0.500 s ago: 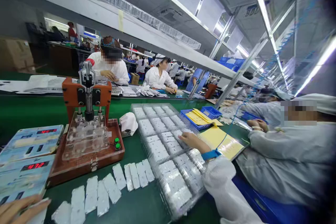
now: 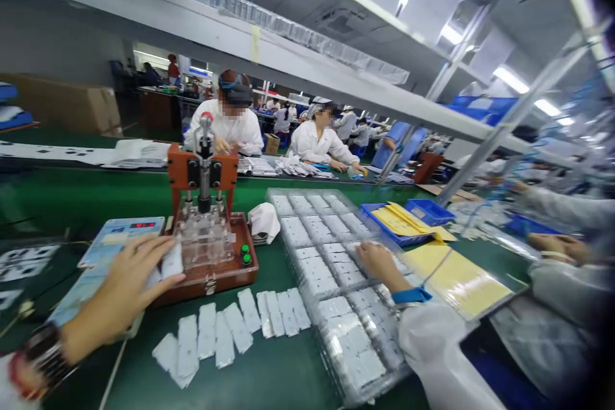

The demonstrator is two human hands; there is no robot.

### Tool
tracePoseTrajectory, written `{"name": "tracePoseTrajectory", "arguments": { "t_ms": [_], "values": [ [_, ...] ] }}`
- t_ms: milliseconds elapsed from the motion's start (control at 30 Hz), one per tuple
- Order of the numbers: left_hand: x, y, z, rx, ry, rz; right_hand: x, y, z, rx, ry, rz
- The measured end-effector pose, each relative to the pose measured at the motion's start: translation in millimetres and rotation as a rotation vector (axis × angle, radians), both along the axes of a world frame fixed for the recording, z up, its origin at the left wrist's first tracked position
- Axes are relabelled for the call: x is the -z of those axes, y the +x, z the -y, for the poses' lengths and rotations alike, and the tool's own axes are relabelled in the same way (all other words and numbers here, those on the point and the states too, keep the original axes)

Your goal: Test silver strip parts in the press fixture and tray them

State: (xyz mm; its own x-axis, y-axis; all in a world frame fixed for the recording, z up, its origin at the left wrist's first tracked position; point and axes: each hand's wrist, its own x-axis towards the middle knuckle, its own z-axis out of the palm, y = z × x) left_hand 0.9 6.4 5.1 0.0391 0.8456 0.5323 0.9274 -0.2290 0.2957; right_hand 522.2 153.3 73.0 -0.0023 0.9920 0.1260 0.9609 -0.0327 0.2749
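Observation:
In the head view my left hand (image 2: 139, 269) grips a white flat piece (image 2: 172, 261) between thumb and fingers, at the left side of the press fixture. The fixture has an orange upper frame (image 2: 229, 170), clear blocks (image 2: 204, 237) and a brown base (image 2: 243, 269). My right hand (image 2: 379, 262), wearing a blue wrist strap (image 2: 410, 295), rests over the clear compartment tray (image 2: 331, 327). Its fingers are loosely bent and apart over white pieces in one compartment. Several loose white flat pieces (image 2: 223, 339) lie in a row on the green bench between the fixture and tray.
Two light-blue meters (image 2: 122, 230) sit left of the fixture, one mostly behind my left arm. A white cloth-like bundle (image 2: 264, 221) stands beside the fixture. Right of the tray are blue bins (image 2: 427, 211) and a yellow sheet (image 2: 456, 275). A co-worker's sleeve (image 2: 542, 285) is at right.
My left hand has risen from the lower left corner to the fixture's left side, carrying the white piece. My right hand stays over the tray. The view has turned left.

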Motion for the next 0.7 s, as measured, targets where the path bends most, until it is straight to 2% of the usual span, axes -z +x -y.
{"name": "tracePoseTrajectory", "arguments": {
  "t_ms": [100, 267, 467, 700],
  "values": [
    [-12.7, 6, -8, 0.046, -0.061, 0.015, 6.2, 7, -5, -0.010, 0.001, -0.027],
    [-29.2, 21, -25, 0.045, -0.184, 0.059, 16.7, 18, -12, -0.013, 0.028, -0.080],
    [-33.9, 37, -45, 0.072, -0.364, 0.044, 25.4, 28, -19, -0.049, 0.070, -0.137],
    [-39.1, 42, -51, 0.119, -0.387, 0.019, 27.6, 31, -22, -0.051, 0.067, -0.189]
  ]
}}
